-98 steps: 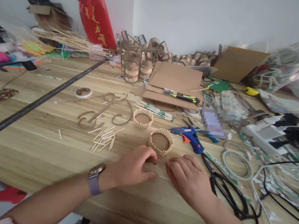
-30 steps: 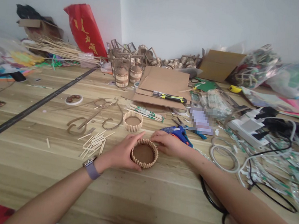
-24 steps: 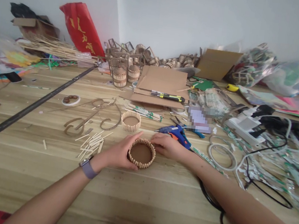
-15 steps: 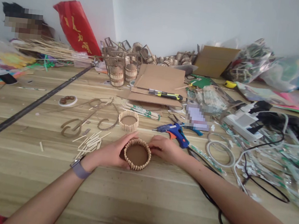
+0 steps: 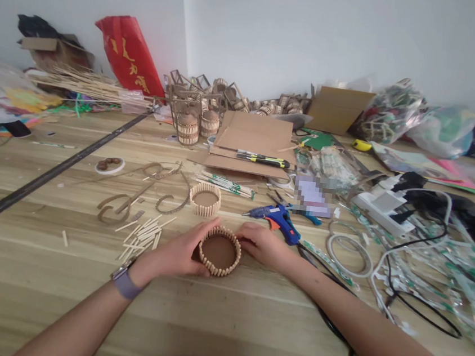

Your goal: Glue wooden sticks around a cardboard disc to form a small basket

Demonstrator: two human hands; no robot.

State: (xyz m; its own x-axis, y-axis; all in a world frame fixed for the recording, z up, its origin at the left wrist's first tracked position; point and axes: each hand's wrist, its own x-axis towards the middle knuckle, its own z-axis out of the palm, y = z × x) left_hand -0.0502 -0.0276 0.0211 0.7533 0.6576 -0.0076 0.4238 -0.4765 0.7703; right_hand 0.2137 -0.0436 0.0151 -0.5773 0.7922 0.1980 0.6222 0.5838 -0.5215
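My left hand point(image 5: 189, 250) is wrapped round the left side of a small round basket point(image 5: 218, 272), its wall made of short upright wooden sticks around a brown base. At the basket's right rim, the curled fingers of my right hand point(image 5: 261, 244) press against the sticks; the fingertips are partly hidden. Just behind stands a similar, paler stick basket point(image 5: 205, 202). Loose short sticks point(image 5: 143, 237) lie in a heap left of my left hand. A blue hot glue gun point(image 5: 278, 219) rests beyond my right hand, its nozzle pointing left.
Cardboard sheets point(image 5: 254, 134) carry a utility knife point(image 5: 263, 160). Pliers point(image 5: 310, 217), a tape roll point(image 5: 350, 255), a white power strip point(image 5: 383, 202) and black cables crowd the right. Curled brown strips point(image 5: 115, 210) lie left. Finished stick buckets point(image 5: 188, 130) stand at the back.
The view has shifted slightly, so everything sits a little lower in the picture. My right hand's fingers have come closer against the basket's rim. My left hand keeps its hold.
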